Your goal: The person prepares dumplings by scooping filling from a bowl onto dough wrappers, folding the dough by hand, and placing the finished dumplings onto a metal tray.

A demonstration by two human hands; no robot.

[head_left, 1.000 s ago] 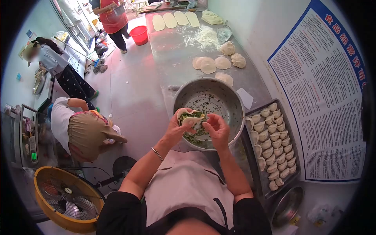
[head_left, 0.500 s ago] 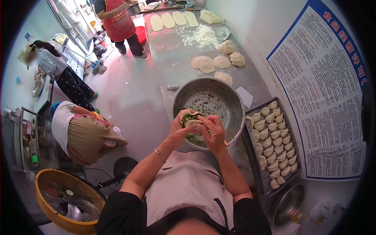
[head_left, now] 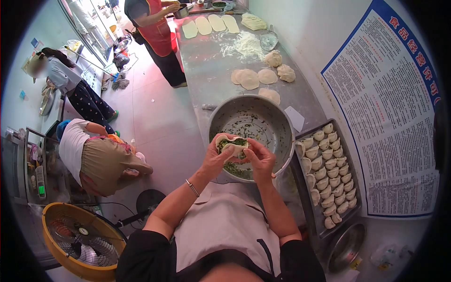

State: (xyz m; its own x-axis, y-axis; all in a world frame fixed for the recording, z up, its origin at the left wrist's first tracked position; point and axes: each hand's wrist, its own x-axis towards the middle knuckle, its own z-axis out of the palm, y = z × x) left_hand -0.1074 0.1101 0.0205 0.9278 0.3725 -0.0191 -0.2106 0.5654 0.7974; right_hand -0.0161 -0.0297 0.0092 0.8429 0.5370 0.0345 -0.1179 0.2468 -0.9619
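Over the near part of a large metal bowl (head_left: 287, 136), a dumpling (head_left: 233, 149) with chopped green filling is held between both hands, its wrapper partly folded and the filling showing at the top. My left hand (head_left: 215, 155) cups its left side with fingers closed round the dough. My right hand (head_left: 261, 157) pinches the wrapper's right edge between thumb and fingers. Bits of green filling cling inside the bowl. To the right, a dark tray (head_left: 324, 229) carries rows of folded dumplings (head_left: 330, 173).
Round wrappers (head_left: 249, 79), dough lumps (head_left: 285, 73), flour (head_left: 249, 46) and flattened dough strips (head_left: 203, 25) lie on the metal table (head_left: 202, 61). A yellow fan (head_left: 84, 235) stands at lower left. Other people include one in a red apron (head_left: 159, 33) and one bending over (head_left: 101, 155).
My right hand has shifted slightly right along the wrapper's edge, and more filling shows. The person in the red apron has moved right, closer to the table.
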